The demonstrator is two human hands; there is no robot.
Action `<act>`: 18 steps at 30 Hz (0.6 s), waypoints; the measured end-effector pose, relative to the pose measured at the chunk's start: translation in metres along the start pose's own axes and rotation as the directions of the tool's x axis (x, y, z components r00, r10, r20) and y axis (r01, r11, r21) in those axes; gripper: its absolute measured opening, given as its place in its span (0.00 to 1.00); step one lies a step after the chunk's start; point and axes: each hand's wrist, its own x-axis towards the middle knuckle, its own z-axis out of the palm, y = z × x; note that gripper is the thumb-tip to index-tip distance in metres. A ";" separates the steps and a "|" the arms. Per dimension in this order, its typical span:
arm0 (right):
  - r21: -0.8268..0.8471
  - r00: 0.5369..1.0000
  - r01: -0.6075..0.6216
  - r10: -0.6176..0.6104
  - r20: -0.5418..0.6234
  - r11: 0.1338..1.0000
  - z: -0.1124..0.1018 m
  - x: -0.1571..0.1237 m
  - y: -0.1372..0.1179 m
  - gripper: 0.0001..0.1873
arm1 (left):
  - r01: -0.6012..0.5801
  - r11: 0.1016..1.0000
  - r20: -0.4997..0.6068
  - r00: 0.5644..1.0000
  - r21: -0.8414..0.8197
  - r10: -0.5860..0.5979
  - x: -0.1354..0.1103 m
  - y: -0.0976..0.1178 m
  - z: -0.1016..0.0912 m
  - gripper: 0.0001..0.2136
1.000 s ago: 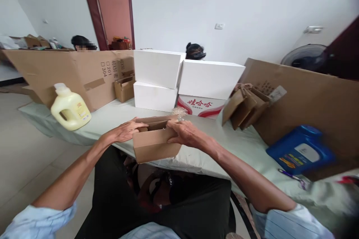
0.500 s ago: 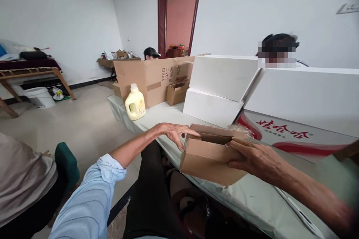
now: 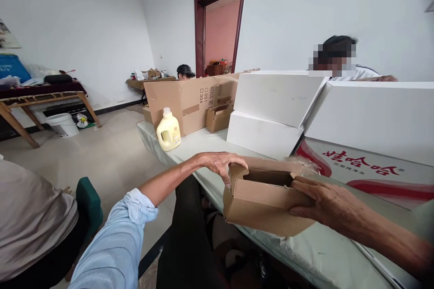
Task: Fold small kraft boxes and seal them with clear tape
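Note:
A small open brown cardboard box [image 3: 264, 201] sits at the near edge of the table [image 3: 203, 142], tilted toward me. My left hand [image 3: 224, 165] curls over the box's left end, fingers bent on its flap. My right hand [image 3: 322, 201] grips the right end, fingers laid across the front wall. Crinkled clear filling [image 3: 303, 165] shows at the box's far right corner.
White boxes [image 3: 274, 97] and a red-printed carton [image 3: 366, 167] are stacked behind. A cream detergent jug [image 3: 168, 131], a large brown carton [image 3: 190, 99] and a small open box [image 3: 219, 116] stand further along. Two people sit beyond; another person's back [image 3: 30, 216] and a green chair [image 3: 88, 201] are at my left.
My head turned left, so the view swung from the table's right side to the room's left. Both hands stay on the small box, which has tipped slightly toward me.

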 end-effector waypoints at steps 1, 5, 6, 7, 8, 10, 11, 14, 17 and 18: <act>0.023 1.000 0.000 0.000 -0.002 1.000 0.001 -0.002 0.002 0.10 | -0.003 1.000 -0.073 0.997 0.009 0.003 -0.002 -0.003 0.002 0.35; 0.107 0.996 -0.025 0.034 -0.087 0.994 0.004 -0.010 0.008 0.10 | -0.003 0.997 -0.309 0.951 -0.076 -0.020 -0.011 -0.014 0.015 0.31; 0.138 0.994 -0.031 0.046 -0.104 0.990 0.004 -0.012 0.010 0.11 | -0.007 0.994 -0.344 0.938 -0.112 -0.032 -0.013 -0.017 0.019 0.31; 0.170 0.991 -0.041 0.061 -0.119 0.985 0.003 -0.014 0.011 0.12 | -0.011 0.989 -0.373 0.927 -0.145 -0.044 -0.014 -0.020 0.023 0.31; 0.203 0.988 -0.052 0.080 -0.133 0.978 0.002 -0.016 0.012 0.12 | -0.017 0.984 -0.395 0.917 -0.175 -0.054 -0.016 -0.022 0.027 0.31; 0.282 0.981 -0.070 0.118 -0.157 0.957 -0.001 -0.020 0.015 0.11 | -0.041 0.973 -0.431 0.900 -0.229 -0.063 -0.019 -0.026 0.035 0.31; 0.328 0.975 -0.075 0.138 -0.173 0.942 -0.002 -0.022 0.017 0.12 | -0.058 0.967 -0.443 0.895 -0.250 -0.061 -0.020 -0.028 0.039 0.31; 0.458 0.946 -0.104 0.231 -0.229 0.883 -0.001 -0.028 0.021 0.17 | -0.084 0.956 -0.458 0.887 -0.280 -0.057 -0.020 -0.029 0.051 0.38; 0.550 0.889 -0.171 0.369 -0.271 0.818 0.010 -0.035 0.026 0.22 | -0.085 0.953 -0.482 0.873 -0.293 -0.071 -0.016 -0.027 0.064 0.48; 0.566 0.861 -0.194 0.416 -0.293 0.801 0.015 -0.037 0.028 0.25 | -0.093 0.951 -0.495 0.866 -0.295 -0.069 -0.014 -0.026 0.067 0.50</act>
